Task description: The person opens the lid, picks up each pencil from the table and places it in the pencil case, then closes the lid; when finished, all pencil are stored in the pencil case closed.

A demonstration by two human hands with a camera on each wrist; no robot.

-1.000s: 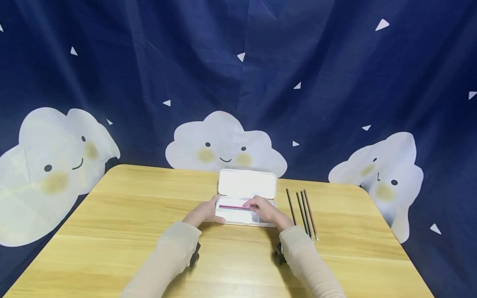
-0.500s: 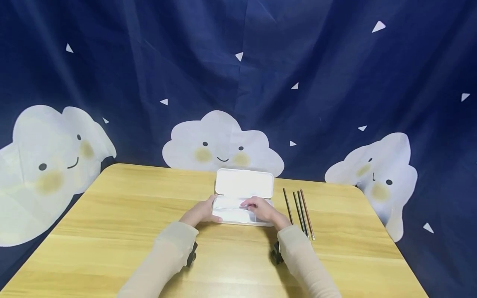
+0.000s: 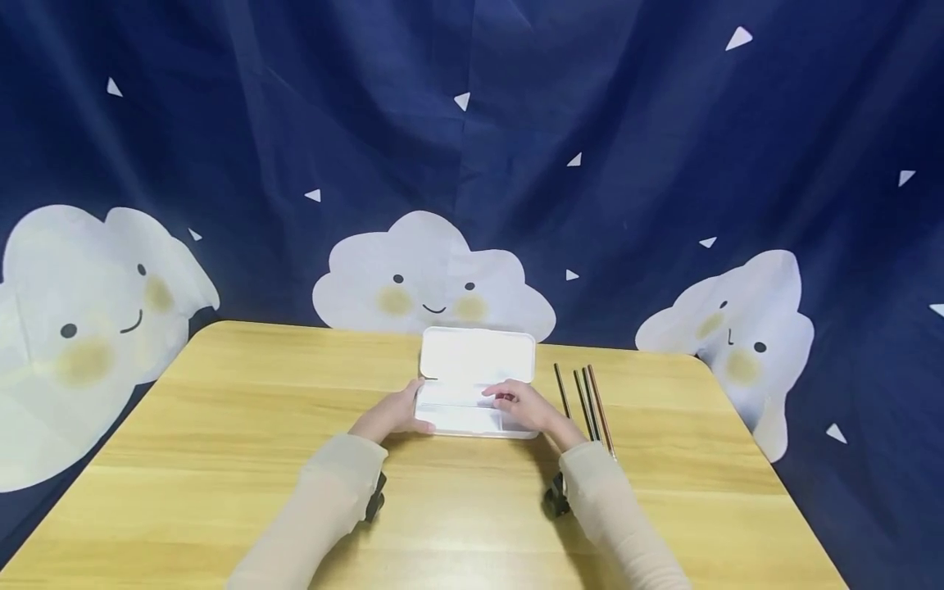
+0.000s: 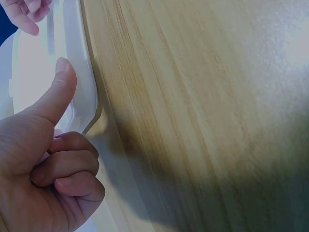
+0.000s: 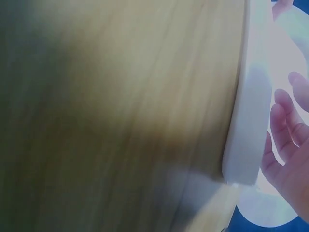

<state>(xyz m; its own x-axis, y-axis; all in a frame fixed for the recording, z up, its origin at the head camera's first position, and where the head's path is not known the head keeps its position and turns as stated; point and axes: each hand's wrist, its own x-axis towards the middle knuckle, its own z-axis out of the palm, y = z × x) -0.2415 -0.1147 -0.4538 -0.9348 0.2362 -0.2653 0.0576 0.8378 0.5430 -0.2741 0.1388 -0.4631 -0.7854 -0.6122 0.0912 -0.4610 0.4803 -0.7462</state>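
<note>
A white pencil case (image 3: 457, 421) lies on the wooden table with its lid (image 3: 478, 354) raised at the back. My left hand (image 3: 394, 412) grips the case's left end. In the left wrist view its thumb (image 4: 57, 92) lies over the front rim and the other fingers are curled at the corner. Over the right half of the case is my right hand (image 3: 525, 406), fingers loosely bent with nothing visible between them. The right wrist view shows those fingers (image 5: 282, 118) spread just above the case's white front wall (image 5: 248, 116).
Several dark pencils (image 3: 586, 401) and a reddish-brown pencil (image 3: 601, 406) lie on the table (image 3: 295, 360) to the right of the case, partly behind the right forearm. A dark blue curtain (image 3: 413, 106) with printed clouds hangs behind the table.
The pinkish-red pencil seen across the case a second ago is no longer visible there. My right hand has let go of it and lifted slightly. The left hand keeps its hold.
</note>
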